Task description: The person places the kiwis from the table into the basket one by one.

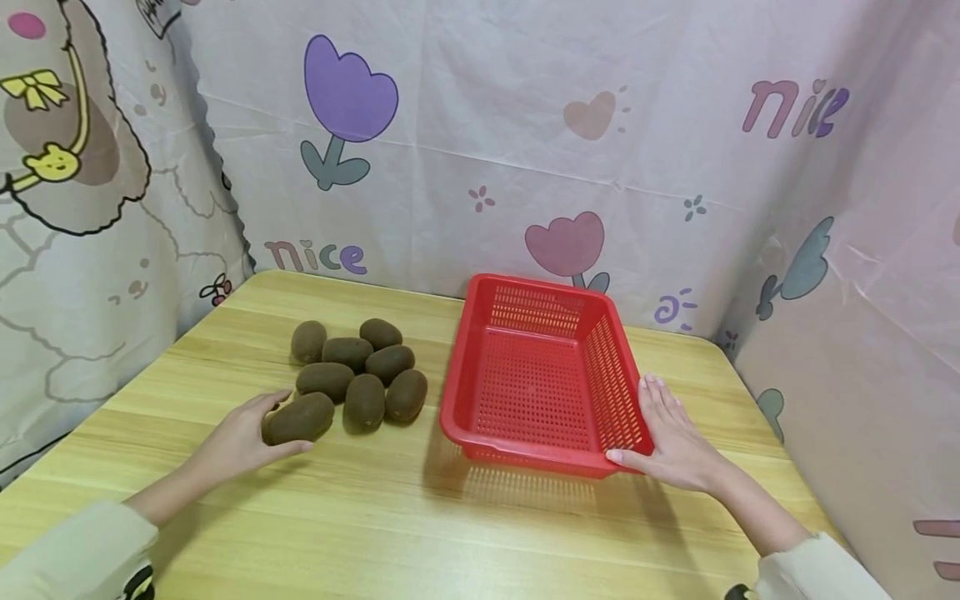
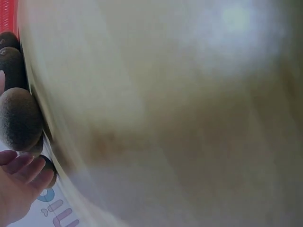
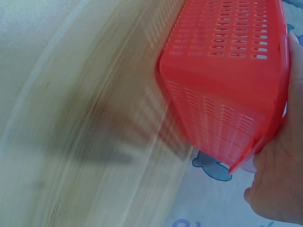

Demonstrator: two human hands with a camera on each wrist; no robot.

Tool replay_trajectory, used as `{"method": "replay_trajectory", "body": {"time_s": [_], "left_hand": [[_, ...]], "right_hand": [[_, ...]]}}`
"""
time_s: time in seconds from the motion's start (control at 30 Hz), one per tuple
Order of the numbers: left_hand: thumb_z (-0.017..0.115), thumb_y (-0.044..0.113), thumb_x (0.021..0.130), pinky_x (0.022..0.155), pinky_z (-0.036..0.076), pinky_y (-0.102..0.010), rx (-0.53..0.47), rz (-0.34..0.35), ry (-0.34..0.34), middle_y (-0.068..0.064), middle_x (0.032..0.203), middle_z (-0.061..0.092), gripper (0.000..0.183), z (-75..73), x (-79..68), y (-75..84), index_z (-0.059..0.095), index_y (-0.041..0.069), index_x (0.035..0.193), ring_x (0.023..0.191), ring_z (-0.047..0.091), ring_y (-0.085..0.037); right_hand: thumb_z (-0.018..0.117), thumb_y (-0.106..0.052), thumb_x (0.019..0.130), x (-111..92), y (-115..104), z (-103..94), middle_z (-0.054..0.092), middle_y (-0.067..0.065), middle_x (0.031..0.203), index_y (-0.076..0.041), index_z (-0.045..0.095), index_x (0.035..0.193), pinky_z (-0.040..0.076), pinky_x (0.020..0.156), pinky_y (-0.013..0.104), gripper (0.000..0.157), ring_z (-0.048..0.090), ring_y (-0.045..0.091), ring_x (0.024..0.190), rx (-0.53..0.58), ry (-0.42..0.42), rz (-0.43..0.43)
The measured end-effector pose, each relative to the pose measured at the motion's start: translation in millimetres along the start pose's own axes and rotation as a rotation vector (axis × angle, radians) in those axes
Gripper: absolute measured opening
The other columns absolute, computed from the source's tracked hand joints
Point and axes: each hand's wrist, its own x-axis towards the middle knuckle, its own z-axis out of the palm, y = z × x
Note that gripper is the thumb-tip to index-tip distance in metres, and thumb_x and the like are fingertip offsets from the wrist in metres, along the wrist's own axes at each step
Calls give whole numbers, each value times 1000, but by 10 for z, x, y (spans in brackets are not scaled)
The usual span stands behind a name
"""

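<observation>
Several brown kiwis lie grouped on the left half of the table. My left hand is around the nearest kiwi, fingers on its far side and thumb apart on the near side. In the left wrist view, relaxed fingers lie close beside a kiwi; contact is hard to tell. A red perforated plastic basket has nothing inside. My right hand rests against its near right corner, fingers fairly straight along the outer side and thumb on the near rim. The right wrist view shows that palm against the basket.
Beneath everything is a light wood-grain table. A patterned curtain hangs behind it, with more printed cloth at both sides. The basket stands right of the kiwis, a narrow strip of table between them.
</observation>
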Motion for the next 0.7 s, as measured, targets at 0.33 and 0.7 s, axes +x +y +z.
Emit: {"method": "replay_trajectory", "body": {"time_s": [0.33, 0.7], "left_hand": [[79, 27, 66, 67, 53, -40, -77, 16, 23, -32, 108, 57, 69, 52, -21, -59, 51, -13, 115, 89, 60, -40], [82, 20, 60, 59, 50, -20, -127, -29, 81, -22, 93, 65, 54, 59, 0, -88, 60, -6, 102, 76, 64, -29]], "right_hand": [[61, -53, 75, 5, 6, 4, -3, 28, 148, 6, 1, 142, 7, 106, 62, 108, -4, 41, 138, -4, -10, 8], [61, -53, 75, 5, -7, -21, -1, 27, 149, 5, 1, 142, 9, 106, 63, 108, -1, 41, 138, -1, -6, 7]]}}
